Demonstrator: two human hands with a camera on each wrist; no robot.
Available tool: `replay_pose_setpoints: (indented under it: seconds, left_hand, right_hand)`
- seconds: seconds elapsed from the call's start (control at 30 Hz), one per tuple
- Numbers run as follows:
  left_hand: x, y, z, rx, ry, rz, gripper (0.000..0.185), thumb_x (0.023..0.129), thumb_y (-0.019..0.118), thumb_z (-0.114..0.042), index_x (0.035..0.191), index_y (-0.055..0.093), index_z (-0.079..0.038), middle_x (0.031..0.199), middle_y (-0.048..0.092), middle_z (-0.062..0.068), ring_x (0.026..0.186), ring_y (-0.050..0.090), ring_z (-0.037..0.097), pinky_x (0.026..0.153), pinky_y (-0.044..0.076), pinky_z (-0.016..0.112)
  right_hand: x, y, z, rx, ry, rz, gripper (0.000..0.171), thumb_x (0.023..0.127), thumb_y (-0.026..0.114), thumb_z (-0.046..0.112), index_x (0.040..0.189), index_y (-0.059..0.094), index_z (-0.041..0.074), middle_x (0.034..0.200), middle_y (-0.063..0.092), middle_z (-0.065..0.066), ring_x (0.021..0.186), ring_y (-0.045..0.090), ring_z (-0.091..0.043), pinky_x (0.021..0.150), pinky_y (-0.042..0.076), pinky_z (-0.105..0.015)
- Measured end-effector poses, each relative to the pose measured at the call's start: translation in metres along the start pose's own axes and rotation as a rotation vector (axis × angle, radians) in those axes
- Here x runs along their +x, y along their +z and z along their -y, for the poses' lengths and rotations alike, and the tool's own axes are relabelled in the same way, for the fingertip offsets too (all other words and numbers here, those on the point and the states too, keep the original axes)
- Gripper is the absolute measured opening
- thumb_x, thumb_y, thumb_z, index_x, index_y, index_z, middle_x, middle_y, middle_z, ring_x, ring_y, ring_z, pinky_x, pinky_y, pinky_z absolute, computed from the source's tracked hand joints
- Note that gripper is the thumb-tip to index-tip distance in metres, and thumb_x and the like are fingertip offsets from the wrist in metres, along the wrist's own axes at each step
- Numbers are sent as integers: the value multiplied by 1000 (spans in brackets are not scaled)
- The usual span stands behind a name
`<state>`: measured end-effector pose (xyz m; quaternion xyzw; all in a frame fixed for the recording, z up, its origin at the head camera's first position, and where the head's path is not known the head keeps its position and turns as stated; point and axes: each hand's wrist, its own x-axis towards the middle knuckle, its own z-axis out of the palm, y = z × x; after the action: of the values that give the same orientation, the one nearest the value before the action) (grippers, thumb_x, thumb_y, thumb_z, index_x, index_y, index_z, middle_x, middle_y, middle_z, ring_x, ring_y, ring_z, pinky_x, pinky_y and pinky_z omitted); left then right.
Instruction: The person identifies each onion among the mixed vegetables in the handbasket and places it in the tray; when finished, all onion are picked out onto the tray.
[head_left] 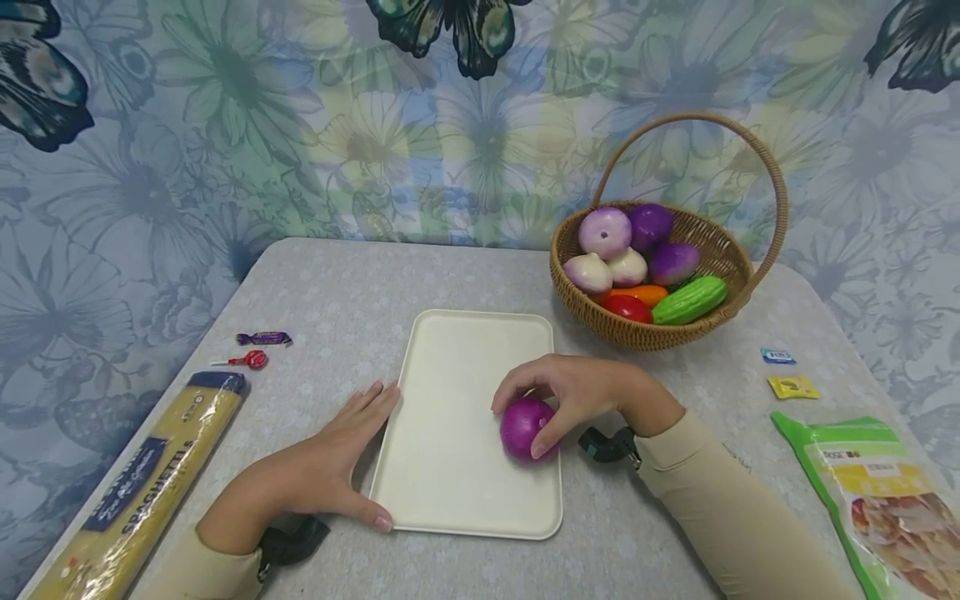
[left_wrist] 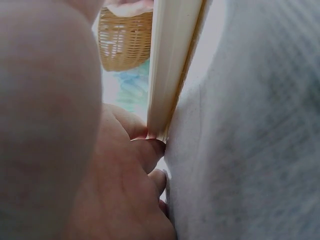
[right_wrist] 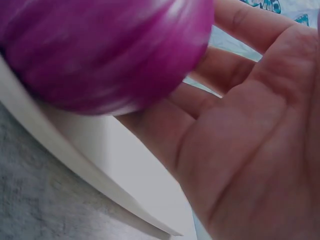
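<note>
A purple onion (head_left: 522, 429) sits at the right side of a cream rectangular tray (head_left: 450, 467). My right hand (head_left: 573, 396) grips this onion from above, thumb on the near side and fingers curled round the far side. In the right wrist view the onion (right_wrist: 110, 50) fills the upper left, with fingers behind it. My left hand (head_left: 330, 467) lies at the tray's left edge, fingers straight, thumb touching the near left corner. The left wrist view shows its fingertips against the tray's side (left_wrist: 172, 60).
Behind the tray on the right stands a wicker basket (head_left: 645, 337) of onions, a tomato, a carrot and a green cucumber-like vegetable. Left lie a spaghetti pack (head_left: 150, 483), a lollipop (head_left: 255, 359) and a purple-wrapped candy (head_left: 262, 338). Right are two small packets (head_left: 793, 387) and a green bag (head_left: 870, 492).
</note>
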<state>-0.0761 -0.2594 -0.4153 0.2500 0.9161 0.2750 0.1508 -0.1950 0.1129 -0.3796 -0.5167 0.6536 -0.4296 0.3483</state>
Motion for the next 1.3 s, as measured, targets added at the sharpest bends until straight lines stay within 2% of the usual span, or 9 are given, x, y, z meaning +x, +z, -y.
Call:
replay_pose_setpoints:
  seconds: [0.33,0.53,0.6,0.7,0.83,0.93,1.03,1.17,1.3]
  left_hand:
    - [0,1,0,-5,6,5,155,59,87,-80,169,7,-5,175,5,16,158,-4,40,120,7,69]
    - [1,2,-1,-8,10,6,155,59,88,-79,169,7,-5,175,5,15,159,-4,38,122,6,66]
    - [1,2,-1,-8,9,6,155,59,88,-78,169,7,-5,175,5,14,159,-4,37,122,6,64]
    - [0,2,-2,-9,13,2,154,60,89,-78,169,8,-5,175,6,14,159,-3,37,124,5,61]
    - [-1,2,-2,-11,20,-1,154,61,88,-78,169,7,-4,175,6,14,159,-3,38,124,5,61]
    - [-1,1,-2,-16,21,-1,154,61,88,-77,169,7,-5,175,6,15,158,-3,39,123,5,62]
    - [-1,1,-1,-15,21,-3,154,61,89,-77,169,7,-5,175,5,15,158,-4,39,123,4,62]
    - [-1,0,-1,-12,1,1,156,58,91,-76,170,6,-7,175,4,12,159,-5,35,124,3,59]
    - [-2,0,1,-14,-17,6,157,56,92,-75,170,5,-10,176,2,9,159,-6,33,124,4,60]
  right_hand:
    - [-5,-2,-1,-3,-11,-22,52,84,91,12,128,66,-2,129,65,-16,120,61,-26,105,51,-46]
    - [-12,-8,5,-13,-28,-50,55,85,90,10,131,63,-6,131,63,-22,126,58,-37,113,43,-47]
    - [-15,-11,10,-26,-28,-61,56,86,89,10,133,62,-4,133,62,-22,128,56,-41,115,41,-46]
    - [-21,-17,18,-70,-42,-85,56,88,88,12,136,62,1,135,63,-15,130,55,-41,114,42,-46]
    - [-27,-26,31,-152,-92,-142,56,89,87,11,139,63,6,137,63,-4,130,57,-30,112,44,-47]
    - [-32,-33,39,-191,-128,-200,57,88,87,8,140,63,6,138,63,-2,130,57,-25,111,45,-47]
    - [-37,-44,48,-211,-148,-251,58,87,87,3,139,63,2,138,62,-4,131,57,-27,112,45,-47]
    - [-44,-65,61,-253,-134,-312,57,87,85,-3,139,61,-1,138,61,-7,132,56,-28,112,43,-48]
    - [-51,-87,72,-310,-72,-393,55,89,84,-2,139,62,1,139,61,-6,132,57,-26,110,45,-49]
